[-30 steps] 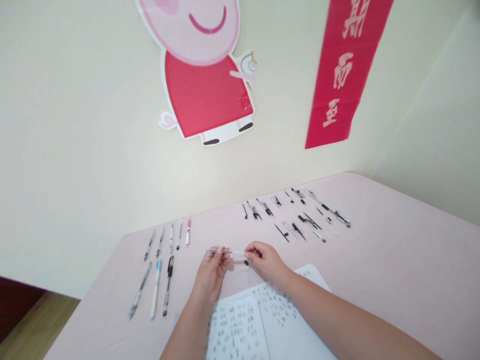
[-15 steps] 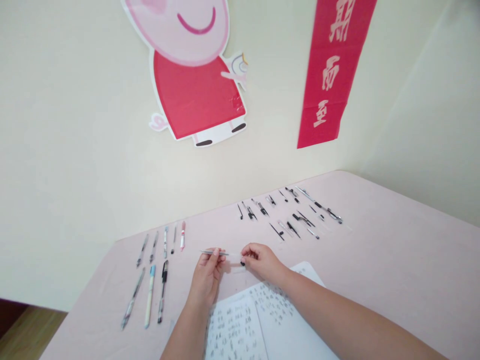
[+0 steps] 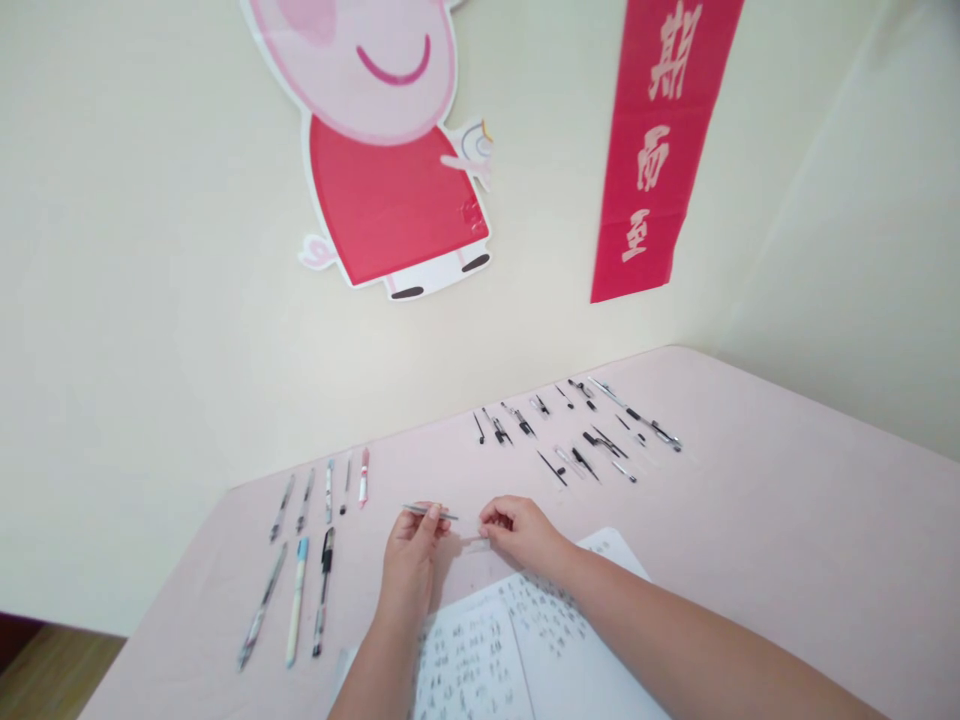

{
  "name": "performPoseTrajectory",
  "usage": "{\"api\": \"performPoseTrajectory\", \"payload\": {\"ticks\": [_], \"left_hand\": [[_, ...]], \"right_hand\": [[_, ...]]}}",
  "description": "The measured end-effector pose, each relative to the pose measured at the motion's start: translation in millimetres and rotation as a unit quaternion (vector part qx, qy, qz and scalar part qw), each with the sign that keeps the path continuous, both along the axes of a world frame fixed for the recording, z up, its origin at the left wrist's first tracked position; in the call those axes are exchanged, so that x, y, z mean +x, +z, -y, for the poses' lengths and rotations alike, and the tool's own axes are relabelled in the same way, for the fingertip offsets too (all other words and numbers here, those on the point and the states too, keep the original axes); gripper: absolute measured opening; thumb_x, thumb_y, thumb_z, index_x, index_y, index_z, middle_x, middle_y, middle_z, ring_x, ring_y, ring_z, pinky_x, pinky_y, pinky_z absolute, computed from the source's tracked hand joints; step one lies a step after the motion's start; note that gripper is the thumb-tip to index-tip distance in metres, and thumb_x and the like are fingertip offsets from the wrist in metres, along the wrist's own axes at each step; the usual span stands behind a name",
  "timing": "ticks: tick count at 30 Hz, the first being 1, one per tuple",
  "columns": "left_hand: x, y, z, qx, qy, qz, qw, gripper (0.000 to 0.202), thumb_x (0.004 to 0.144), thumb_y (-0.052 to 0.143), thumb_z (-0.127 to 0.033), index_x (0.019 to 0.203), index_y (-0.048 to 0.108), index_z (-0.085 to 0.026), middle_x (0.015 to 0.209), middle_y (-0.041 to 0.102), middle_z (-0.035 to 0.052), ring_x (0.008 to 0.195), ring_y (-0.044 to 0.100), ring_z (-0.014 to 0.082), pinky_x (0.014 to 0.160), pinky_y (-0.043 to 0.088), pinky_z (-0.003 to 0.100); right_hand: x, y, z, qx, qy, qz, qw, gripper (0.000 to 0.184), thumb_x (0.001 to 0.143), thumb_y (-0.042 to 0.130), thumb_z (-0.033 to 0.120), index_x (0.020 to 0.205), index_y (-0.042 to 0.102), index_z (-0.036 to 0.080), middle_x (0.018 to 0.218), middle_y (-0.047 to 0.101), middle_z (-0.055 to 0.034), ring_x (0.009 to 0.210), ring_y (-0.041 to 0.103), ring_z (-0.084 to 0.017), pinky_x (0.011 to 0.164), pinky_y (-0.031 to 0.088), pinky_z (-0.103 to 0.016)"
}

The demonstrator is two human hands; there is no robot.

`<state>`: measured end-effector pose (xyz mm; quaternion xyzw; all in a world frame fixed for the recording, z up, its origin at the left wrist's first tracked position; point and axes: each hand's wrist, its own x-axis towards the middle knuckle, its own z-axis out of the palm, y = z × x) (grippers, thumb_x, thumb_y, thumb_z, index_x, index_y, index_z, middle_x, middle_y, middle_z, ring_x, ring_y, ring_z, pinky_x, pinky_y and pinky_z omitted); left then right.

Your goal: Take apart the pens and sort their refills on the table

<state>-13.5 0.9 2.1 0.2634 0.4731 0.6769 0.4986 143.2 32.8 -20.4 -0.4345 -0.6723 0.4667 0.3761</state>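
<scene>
While both forearms reach in from the bottom edge over a pale pink table (image 3: 750, 500), the two hands meet near its middle, close together but not touching. The left hand (image 3: 411, 550) has its thumb and fingers clamped on a thin grey stick (image 3: 448, 517), which looks like the ink tube of a pen. Held just above the table, the stick lies almost crosswise, left to right, dipping slightly at its right end. That right end points towards the fingertips of the right hand (image 3: 529, 535), with a small gap between; the left end sticks out past the left fingers. So the left hand has the stick, and the right hand is just beyond its tip, a little lower in view. The right fingers curl in with their tips close together; whether they pinch something small cannot be told.

Below the hands, nearer the viewer, two sheets of paper with handwriting (image 3: 472, 655) lie partly under the forearms. Off to the left, in two rows, lie whole-looking pens, among them a pink pen (image 3: 364, 478), a blue-capped pen (image 3: 296, 605) and a black-capped pen (image 3: 323, 595), most running lengthwise away from the viewer. Farther off, right of centre, small groups of loose pen parts (image 3: 585, 464) slant across the table, well apart from the pens.
</scene>
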Motion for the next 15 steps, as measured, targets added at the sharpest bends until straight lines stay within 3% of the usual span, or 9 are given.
{"api": "performPoseTrajectory", "payload": {"ticks": [5,15], "left_hand": [[-3,0.6,-2,0.003,0.015,0.027,1.000,0.025,0.060,0.076,-0.028,0.074,0.060,-0.014,0.069,0.063,-0.0020,0.057,0.056,0.0049,0.057,0.046,0.015],[-24,1.9,-7,0.007,0.119,0.106,0.987,0.004,0.076,0.061,-0.017,0.074,0.058,-0.015,0.063,0.060,-0.0031,0.053,0.055,0.0039,0.051,0.046,0.012]], "right_hand": [[1,1.4,1,-0.002,-0.009,-0.015,1.000,0.008,0.068,0.057,0.013,0.070,0.065,0.015,0.058,0.057,0.0021,0.054,0.047,-0.009,0.053,0.037,-0.020],[5,8.6,0,0.015,-0.043,-0.031,0.998,0.012,0.072,0.052,0.022,0.068,0.062,0.016,0.058,0.054,0.0018,0.056,0.046,-0.011,0.055,0.036,-0.022]]}}
